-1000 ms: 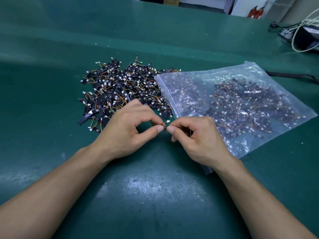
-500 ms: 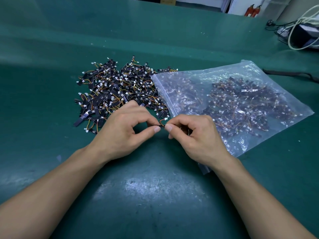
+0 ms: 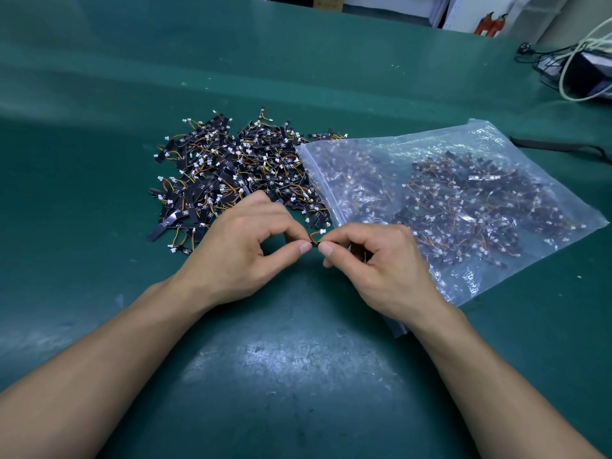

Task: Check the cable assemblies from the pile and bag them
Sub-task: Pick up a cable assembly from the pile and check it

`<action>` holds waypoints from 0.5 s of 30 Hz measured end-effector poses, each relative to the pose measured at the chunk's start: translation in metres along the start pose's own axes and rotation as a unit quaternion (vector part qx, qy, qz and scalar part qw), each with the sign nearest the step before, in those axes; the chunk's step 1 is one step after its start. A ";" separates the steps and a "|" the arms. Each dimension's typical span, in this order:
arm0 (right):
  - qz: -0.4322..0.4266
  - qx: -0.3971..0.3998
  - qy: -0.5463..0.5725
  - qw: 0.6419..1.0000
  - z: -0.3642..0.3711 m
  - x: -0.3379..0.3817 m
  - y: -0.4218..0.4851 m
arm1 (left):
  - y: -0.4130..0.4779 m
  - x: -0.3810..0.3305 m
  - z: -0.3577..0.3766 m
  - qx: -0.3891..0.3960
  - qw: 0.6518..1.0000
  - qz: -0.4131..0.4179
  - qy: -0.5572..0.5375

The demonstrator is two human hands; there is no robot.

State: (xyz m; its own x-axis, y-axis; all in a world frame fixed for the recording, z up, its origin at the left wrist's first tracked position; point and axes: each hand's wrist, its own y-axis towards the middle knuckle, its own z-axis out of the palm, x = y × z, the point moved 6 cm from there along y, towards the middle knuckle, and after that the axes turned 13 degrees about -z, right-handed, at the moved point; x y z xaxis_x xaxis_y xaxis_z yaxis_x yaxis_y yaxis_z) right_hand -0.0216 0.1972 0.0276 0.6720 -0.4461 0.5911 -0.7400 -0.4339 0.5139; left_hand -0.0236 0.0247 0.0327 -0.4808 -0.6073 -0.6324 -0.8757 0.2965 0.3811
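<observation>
Working at a dark green bench mat, with a loose heap of black-strip cable assemblies with orange and yellow wires and white plugs at centre left of the frame, just above the left hand. Pinching with the left hand, thumb and forefinger curled together on the left end of one small cable assembly at mid-frame. Holding that piece roughly level, with its long axis left to right across the picture and its white plug just above the two thumb tips. Gripping its right end with the right hand, thumb and forefinger closed on it, the other fingers curled beneath; possibly tucking something more under those fingers, too hidden to tell. Reaching with the right forearm over the near corner of a clear zip-top plastic bag at centre right, already holding many assemblies. Judging the check to be the step in hand, with bagging next. Finding the bag's zip-strip mouth on a diagonal just above the right hand and against the heap's right edge. Favouring the right hand, then, as the nearer one for slipping the piece in, upward and to the right.
</observation>
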 end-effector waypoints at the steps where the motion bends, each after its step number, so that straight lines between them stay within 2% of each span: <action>1: 0.009 -0.003 0.009 1.000 0.000 -0.001 -0.001 | 0.000 -0.001 -0.001 -0.003 1.000 0.003 0.002; 15: 0.015 -0.010 -0.004 1.000 -0.001 0.000 -0.001 | 0.000 0.001 -0.003 0.009 1.000 -0.011 0.001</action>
State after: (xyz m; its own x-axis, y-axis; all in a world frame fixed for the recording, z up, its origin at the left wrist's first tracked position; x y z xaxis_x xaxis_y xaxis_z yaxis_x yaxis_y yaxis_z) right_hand -0.0213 0.1981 0.0273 0.6504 -0.4647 0.6009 -0.7596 -0.4053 0.5087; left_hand -0.0236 0.0213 0.0341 -0.4617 -0.6148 -0.6394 -0.8866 0.2957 0.3557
